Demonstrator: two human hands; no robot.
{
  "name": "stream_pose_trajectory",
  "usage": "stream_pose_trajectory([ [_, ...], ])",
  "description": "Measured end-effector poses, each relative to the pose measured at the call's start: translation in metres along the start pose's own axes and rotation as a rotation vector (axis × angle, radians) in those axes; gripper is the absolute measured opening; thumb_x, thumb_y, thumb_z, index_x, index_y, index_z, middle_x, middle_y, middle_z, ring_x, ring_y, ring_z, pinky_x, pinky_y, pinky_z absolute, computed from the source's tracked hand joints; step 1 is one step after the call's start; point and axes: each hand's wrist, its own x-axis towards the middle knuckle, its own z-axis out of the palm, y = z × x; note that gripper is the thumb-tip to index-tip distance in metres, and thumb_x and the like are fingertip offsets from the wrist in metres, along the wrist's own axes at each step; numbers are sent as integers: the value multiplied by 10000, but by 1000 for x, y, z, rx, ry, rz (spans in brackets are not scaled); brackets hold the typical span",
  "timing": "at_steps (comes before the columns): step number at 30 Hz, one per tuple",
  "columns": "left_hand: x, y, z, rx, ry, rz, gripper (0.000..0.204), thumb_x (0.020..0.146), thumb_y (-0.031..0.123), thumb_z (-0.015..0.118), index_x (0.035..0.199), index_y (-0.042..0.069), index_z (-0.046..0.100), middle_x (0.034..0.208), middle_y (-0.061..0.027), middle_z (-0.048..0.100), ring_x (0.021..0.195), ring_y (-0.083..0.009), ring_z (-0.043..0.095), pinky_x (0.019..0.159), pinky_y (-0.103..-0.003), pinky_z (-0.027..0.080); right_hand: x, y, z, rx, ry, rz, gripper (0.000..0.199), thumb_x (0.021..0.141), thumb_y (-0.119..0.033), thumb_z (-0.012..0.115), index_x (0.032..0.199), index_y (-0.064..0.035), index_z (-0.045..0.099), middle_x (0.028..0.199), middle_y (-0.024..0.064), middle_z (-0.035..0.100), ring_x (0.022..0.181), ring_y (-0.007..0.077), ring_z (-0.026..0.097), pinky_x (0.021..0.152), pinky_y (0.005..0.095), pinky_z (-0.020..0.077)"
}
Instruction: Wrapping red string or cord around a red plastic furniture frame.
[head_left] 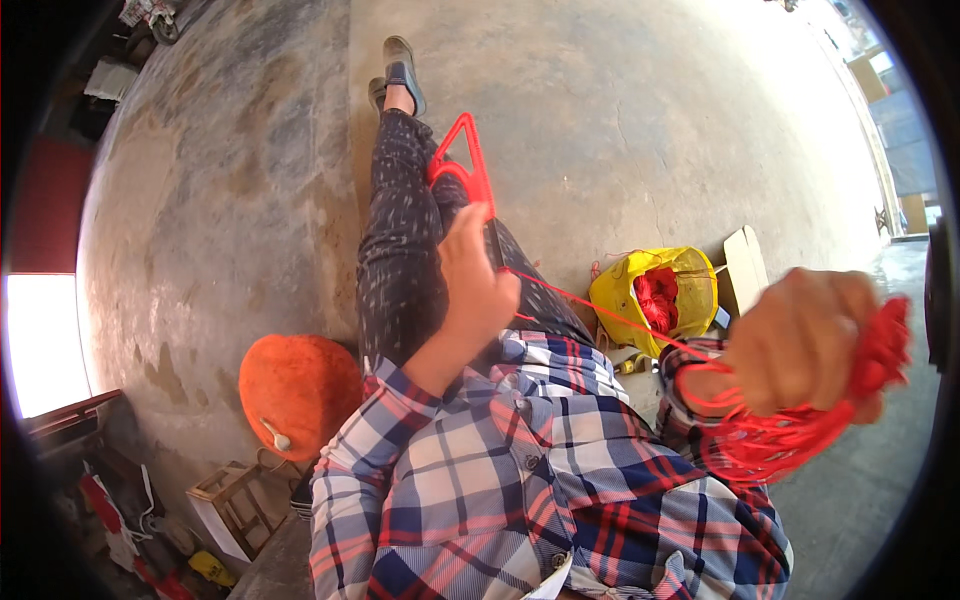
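Note:
My left hand (475,275) is closed at the near end of a red triangular frame (484,180) above my thighs. A dark strip shows just below the frame, beside the fingers; how they grip it is partly hidden. My right hand (800,345), raised at the right and blurred, is closed around a bundle of red cord (785,440). Loops of the bundle hang below the fist and around the wrist. One strand of red cord (590,298) runs across my lap from beside the left hand to the right wrist.
A yellow bucket (612,290) with red cord inside stands on the floor right of my legs, beside an upright pale board (744,268). At my left lies a rounded orange object (300,385). Behind it is a small wooden frame (240,505), with clutter at lower left.

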Motion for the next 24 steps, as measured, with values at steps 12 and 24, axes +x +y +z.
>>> stream_pose_trajectory([
  [12, 7, -44, -23, -176, -560, -528, 337, 973, 272, 496, 862, -13, 638, 724, -128, 623, 617, -187, 575, 593, -325, 439, -98, 116, -141, -1694, 158, 809, 197, 770, -77, 680, 963, -41, 659, 811, 94, 654, 797, 220, 624, 720, 303, 483],
  [24, 47, 41, -59, -1279, -392, -926, 244, 949, 250, 541, 743, 120, 549, 598, 44, 467, 447, -57, 363, 396, -212, 269, -58, 105, -91, -860, 905, 452, 401, 939, -279, 590, 1270, -69, 504, 981, 73, 633, 832, 178, 603, 813, 339, 474],
])
